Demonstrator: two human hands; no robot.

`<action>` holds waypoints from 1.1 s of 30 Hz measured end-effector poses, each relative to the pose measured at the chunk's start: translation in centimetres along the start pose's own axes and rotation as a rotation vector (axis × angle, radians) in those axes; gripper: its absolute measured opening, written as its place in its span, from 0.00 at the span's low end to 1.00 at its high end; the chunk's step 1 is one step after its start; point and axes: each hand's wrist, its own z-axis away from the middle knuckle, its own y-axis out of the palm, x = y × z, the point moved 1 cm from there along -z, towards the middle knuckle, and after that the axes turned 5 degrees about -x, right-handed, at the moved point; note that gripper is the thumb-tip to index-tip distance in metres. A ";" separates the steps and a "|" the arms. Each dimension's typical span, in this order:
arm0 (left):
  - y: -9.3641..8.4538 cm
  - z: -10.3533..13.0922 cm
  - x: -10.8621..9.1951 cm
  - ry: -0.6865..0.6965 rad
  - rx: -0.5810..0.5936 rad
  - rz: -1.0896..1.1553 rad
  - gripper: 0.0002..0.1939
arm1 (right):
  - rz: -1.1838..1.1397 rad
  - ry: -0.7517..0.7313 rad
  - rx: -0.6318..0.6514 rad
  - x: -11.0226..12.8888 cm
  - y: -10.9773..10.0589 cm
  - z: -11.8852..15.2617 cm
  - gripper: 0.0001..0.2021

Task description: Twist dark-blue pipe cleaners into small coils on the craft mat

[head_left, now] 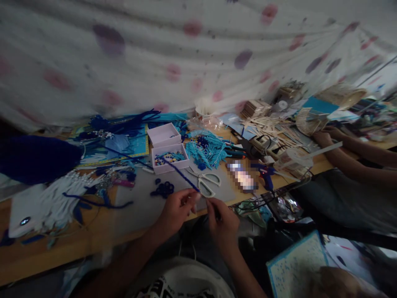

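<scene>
Item: one dark blue pipe cleaner [182,176], held just to the left of the white-handled scissors [202,176], its far end over a bead box.

Left hand [176,209]: on the near side of the scissors; thumb and forefinger pinching the pipe cleaner's near end.

Right hand [223,223]: near side of the scissors, just beside the left; thumb and forefinger tips close together. Whether anything sits between them, I cannot tell from here.

Beneath the scissors: one grey mat [133,219].

Left of the scissors: a cluster of dark blue curled pieces [163,189]; farther off, a bundle of white stems [62,203] and a large dark blue fuzzy mass [37,157].

Beyond the scissors, leftward: the white bead box [169,169], mixed beads inside, with a second white box [164,138] behind it. Straight beyond: a turquoise heap of pieces [214,149].

Right of the scissors: one phone, screen lit [242,176]; one blue glue gun [266,176]; farther, pale wooden sticks [279,132] and a co-worker's hand [322,138].

Backdrop, well beyond the scissors: a spotted curtain [139,54].
</scene>
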 end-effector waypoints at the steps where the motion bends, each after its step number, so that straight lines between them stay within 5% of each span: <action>1: 0.2 -0.3 0.2 0.027 -0.019 -0.059 0.17 | 0.001 -0.001 0.010 0.0 0.2 -0.1 0.11; 3: 0.4 -1.4 0.8 0.191 -0.039 -0.260 0.15 | 0.010 0.063 -0.025 -0.6 0.4 -1.1 0.11; 8: 2.6 -3.4 1.6 0.555 0.228 -0.672 0.16 | 0.033 0.162 -0.095 -3.6 1.2 -5.3 0.13; 13: 4.5 -2.2 1.7 0.603 0.269 -0.808 0.11 | -0.017 0.198 -0.087 -5.7 2.3 -6.2 0.14; 18: 4.3 -1.4 2.2 0.703 0.272 -0.822 0.06 | -0.024 0.237 -0.060 -6.4 3.0 -5.6 0.14; 21: 3.4 -1.4 2.5 0.761 0.168 -0.785 0.10 | -0.059 0.249 -0.058 -6.8 2.9 -6.2 0.14; 27: -1.5 -3.1 0.7 0.761 -0.300 -0.492 0.10 | 0.064 0.183 0.021 -7.9 3.0 -8.4 0.15; 33: -5.6 -5.2 -2.5 0.741 -0.484 -0.404 0.04 | 0.181 0.108 0.122 -7.9 3.7 -9.1 0.13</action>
